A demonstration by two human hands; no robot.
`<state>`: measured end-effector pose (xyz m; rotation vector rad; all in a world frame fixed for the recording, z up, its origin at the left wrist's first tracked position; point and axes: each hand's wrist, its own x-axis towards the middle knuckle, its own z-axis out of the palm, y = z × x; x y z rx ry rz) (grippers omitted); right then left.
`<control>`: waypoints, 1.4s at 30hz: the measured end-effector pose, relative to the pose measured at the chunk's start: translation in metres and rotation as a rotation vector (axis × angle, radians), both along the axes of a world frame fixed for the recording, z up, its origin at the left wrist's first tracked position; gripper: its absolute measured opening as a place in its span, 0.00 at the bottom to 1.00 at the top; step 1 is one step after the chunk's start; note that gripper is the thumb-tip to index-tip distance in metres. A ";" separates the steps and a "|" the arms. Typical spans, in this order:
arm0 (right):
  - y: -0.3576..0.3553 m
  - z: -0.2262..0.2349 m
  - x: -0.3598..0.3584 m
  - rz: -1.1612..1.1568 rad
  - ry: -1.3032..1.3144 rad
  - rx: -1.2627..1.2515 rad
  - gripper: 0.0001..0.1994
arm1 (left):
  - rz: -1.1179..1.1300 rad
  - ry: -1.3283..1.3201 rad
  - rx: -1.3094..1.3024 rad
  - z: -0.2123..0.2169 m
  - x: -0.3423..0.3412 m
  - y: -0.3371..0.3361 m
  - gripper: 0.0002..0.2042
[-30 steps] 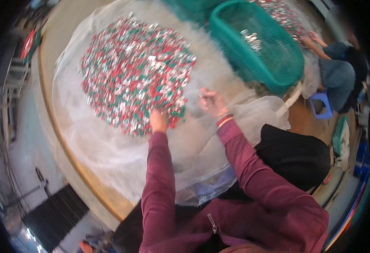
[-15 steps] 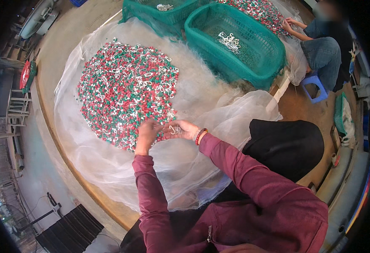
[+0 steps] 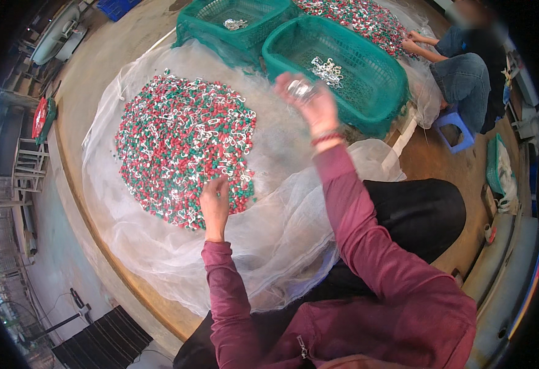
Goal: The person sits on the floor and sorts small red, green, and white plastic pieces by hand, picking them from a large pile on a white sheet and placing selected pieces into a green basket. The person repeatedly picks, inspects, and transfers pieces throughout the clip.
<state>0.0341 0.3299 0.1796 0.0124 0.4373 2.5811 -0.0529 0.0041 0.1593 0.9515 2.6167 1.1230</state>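
Observation:
A round pile of small red and green pieces mixed with white S-shaped hooks (image 3: 186,147) lies on pale mesh netting (image 3: 282,212). Over the pile's near right edge my left hand (image 3: 214,202) has its fingers drawn together; anything between them is too small to make out. My right hand (image 3: 315,107), blurred by motion and with a red bead bracelet at its wrist, carries a small bunch of white hooks (image 3: 302,90) in its palm. It is beside the near left rim of a green plastic basket (image 3: 374,120), where more white hooks (image 3: 328,72) lie.
A second green basket (image 3: 189,31) with a few white hooks stands behind. At the far right, a person (image 3: 466,74) works at another mixed pile (image 3: 368,24), near a blue stool (image 3: 455,130). My knee under black cloth (image 3: 417,209) is on the right.
My right hand has left my left hand and swung up and right to the green basket, carrying the white hooks. My left hand has stayed over the pile's edge.

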 end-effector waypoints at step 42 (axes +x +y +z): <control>-0.212 -0.162 -0.050 0.513 -1.606 2.359 0.43 | 0.980 -0.368 -0.490 -0.183 -0.037 -0.085 0.39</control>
